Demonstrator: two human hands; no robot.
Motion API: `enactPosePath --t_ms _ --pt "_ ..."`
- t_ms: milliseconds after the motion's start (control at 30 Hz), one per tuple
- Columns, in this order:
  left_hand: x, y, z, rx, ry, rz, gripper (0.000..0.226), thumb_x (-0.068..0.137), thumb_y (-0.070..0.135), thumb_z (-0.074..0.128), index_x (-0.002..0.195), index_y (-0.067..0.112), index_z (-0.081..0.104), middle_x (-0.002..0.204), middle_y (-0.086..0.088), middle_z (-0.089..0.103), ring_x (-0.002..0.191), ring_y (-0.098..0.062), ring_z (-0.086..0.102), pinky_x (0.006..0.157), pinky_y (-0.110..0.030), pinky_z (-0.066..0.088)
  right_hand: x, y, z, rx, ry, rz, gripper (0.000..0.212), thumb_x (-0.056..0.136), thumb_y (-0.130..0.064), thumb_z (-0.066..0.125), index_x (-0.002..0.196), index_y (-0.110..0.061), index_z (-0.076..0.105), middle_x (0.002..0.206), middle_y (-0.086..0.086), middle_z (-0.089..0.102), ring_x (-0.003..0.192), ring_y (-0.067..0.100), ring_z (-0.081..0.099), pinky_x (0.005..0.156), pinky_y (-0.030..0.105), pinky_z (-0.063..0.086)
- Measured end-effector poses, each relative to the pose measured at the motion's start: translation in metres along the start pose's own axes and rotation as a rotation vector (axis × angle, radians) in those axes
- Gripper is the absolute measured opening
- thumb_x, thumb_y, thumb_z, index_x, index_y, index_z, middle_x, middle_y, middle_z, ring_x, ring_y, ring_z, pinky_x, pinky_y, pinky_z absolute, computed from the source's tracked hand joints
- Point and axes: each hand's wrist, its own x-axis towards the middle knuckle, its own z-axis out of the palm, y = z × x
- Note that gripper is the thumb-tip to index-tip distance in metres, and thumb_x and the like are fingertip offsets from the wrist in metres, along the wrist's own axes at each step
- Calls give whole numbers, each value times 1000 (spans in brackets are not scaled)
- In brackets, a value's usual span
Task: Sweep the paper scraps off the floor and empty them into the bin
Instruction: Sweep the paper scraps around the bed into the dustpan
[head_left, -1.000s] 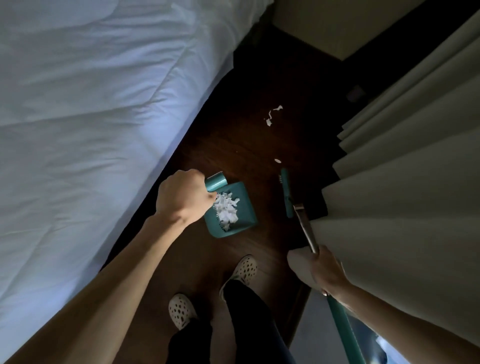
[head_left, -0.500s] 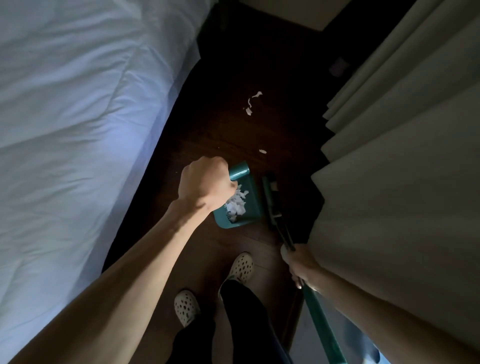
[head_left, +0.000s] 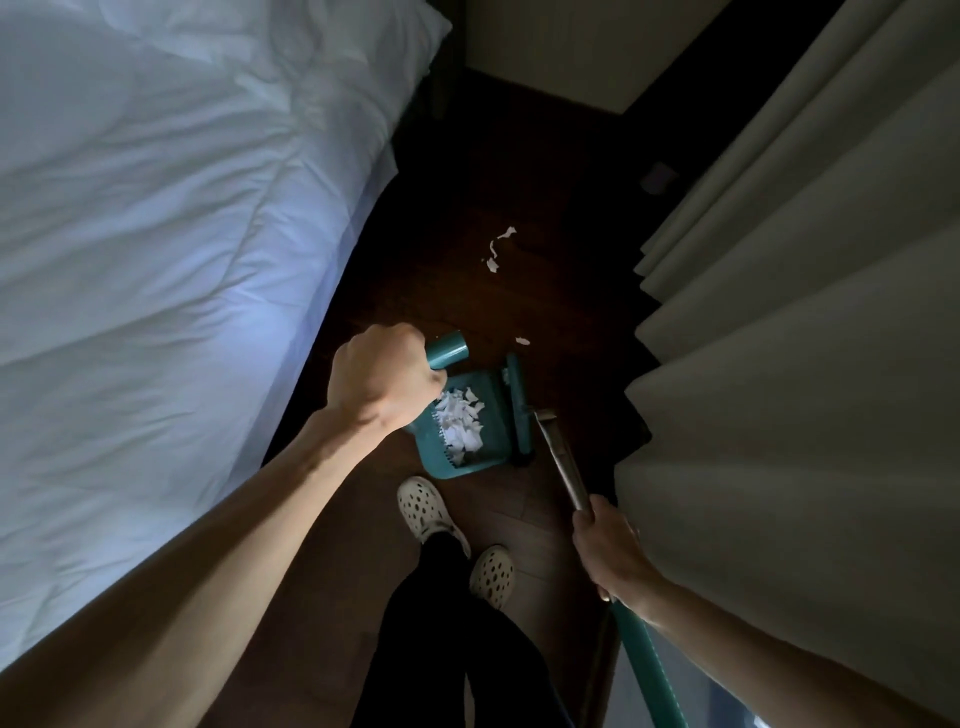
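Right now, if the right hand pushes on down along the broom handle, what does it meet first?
Probably the broom head, which sits against the dustpan edge. The right hand grips the handle above it; depth is unclear.

Bedroom, I'd say home or hotel room. From my head view: big bed (head_left: 156, 234) with a rumpled white duvet fills the left side. Heavy pleated curtains (head_left: 805, 312) hang down the right, reaching the floor. Between them a narrow strip of dark wooden floor (head_left: 441, 301), plank seams visible near my feet. Pale wall (head_left: 571, 47) with a dark skirting edge at the far end. Light is dim. I'm in white perforated clogs (head_left: 423, 512) and dark trousers, indoor wear. Soft furnishings only, so a sleeping room.
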Motion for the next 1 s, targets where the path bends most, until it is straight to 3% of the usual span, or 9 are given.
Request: enactPosePath --t_ms 200,333,467,667,733,800,867,1000 --pt "40 -28 -13 -9 40 -34 20 81 33 68 78 19 55 69 -3 55 62 -27 52 63 -30 44 57 -45 -26 -64 89 40 22 106 -26 34 113 -11 50 82 5 57 59 15 53 44 25 37" --pt "59 -42 -11 -14 50 -52 21 81 34 68 82 13 61 73 -9 63 71 -34 65 65 -34 51 120 -74 -36 -173 86 136 35 105 -22 36 129 -2 51 93 9 57 61 17 53 46 27 37" --pt "84 -48 -10 -41 53 -41 23 81 33 68 87 10 65 79 -9 68 73 -33 66 63 -32 47 138 -105 -20 -221 -18 199 33 103 -17 38 129 0 50 88 15 62 55 22 56 41 25 43" --pt "108 -55 -21 -86 26 -59 22 80 33 69 84 12 66 66 0 54 61 -26 54 59 -29 41 94 -121 13 -264 -226 139 25 102 -24 37 119 -10 47 85 6 55 53 17 53 40 25 40" --pt "110 -61 -28 -88 7 -67 23 80 34 69 85 12 66 68 -3 57 63 -27 57 59 -30 43 80 -122 17 -252 -195 94 30 102 -27 37 127 -15 48 94 6 61 65 17 59 48 26 44" --pt "110 -72 -36 -87 0 -90 25 80 34 69 87 11 67 76 -8 67 72 -33 66 63 -33 49 71 -126 16 -266 -140 25 34 101 -29 37 130 -16 49 111 11 65 84 21 61 68 32 50" --pt "106 -88 -43 -94 10 -146 26 80 34 68 90 11 68 81 -11 70 77 -35 68 67 -36 53 68 -129 11 -259 -109 -21 37 99 -32 37 130 -16 50 110 8 65 92 22 60 81 37 50" --pt "93 -125 -57 -130 29 -302 22 79 33 66 80 11 67 71 -11 65 72 -38 64 64 -35 48 81 -147 -10 -221 -103 -35 37 102 -33 36 132 -16 49 88 -7 52 70 11 52 59 25 40"
